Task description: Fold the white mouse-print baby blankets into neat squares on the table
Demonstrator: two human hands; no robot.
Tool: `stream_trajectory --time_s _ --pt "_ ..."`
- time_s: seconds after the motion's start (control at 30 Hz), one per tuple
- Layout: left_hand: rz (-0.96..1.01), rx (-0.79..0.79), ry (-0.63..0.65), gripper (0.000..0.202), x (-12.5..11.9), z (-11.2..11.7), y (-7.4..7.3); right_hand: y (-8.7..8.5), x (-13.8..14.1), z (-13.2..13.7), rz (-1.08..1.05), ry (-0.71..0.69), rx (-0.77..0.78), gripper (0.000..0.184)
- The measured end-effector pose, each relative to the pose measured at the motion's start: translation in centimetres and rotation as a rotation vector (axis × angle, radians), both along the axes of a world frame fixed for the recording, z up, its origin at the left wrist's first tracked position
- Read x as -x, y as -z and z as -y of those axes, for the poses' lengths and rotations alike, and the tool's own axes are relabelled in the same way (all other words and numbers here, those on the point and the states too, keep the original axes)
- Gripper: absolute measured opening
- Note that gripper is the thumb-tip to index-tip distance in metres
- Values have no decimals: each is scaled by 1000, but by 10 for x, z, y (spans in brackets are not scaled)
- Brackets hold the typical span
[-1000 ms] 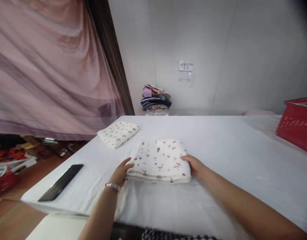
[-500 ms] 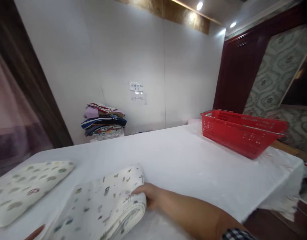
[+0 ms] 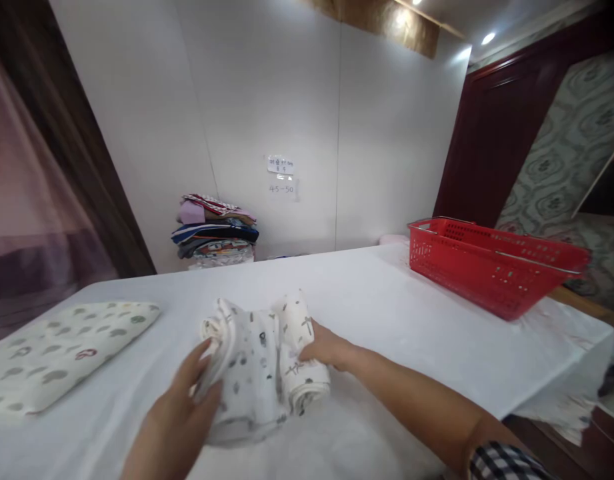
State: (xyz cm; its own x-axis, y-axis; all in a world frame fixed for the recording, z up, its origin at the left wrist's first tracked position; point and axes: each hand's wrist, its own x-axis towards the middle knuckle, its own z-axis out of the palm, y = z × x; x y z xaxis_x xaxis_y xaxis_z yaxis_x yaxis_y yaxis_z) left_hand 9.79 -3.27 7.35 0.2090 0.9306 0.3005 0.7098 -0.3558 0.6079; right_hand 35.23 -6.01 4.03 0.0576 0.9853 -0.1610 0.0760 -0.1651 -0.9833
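A white cloth with small grey and dark prints (image 3: 251, 367) lies in front of me, rolled in from both sides with a flat strip between the rolls. My left hand (image 3: 187, 393) grips the left roll, thumb on the near side and fingers behind it. On the right, the thicker roll is held by my right hand (image 3: 324, 347), its fingers over the outer side. To the left lies a second folded white cloth with grey mushroom-like prints (image 3: 71, 347), touched by neither hand.
The white-covered table (image 3: 377, 313) stretches ahead. A red plastic basket (image 3: 491, 267) with metal handles stands at the back right. Behind the far edge rises a stack of folded cloths (image 3: 217, 230) against a pale wall with paper labels (image 3: 281, 177).
My left hand has come in and taken hold of the cloth's left side, which is now rolled or gathered inward. The cloth is narrower, and my right hand still grips its right roll.
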Motion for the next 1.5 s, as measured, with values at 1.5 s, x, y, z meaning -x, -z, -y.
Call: stream_trajectory --time_s 1.5 --pt "222 79 562 31 -97 22 114 -83 -159 150 697 588 -292 72"
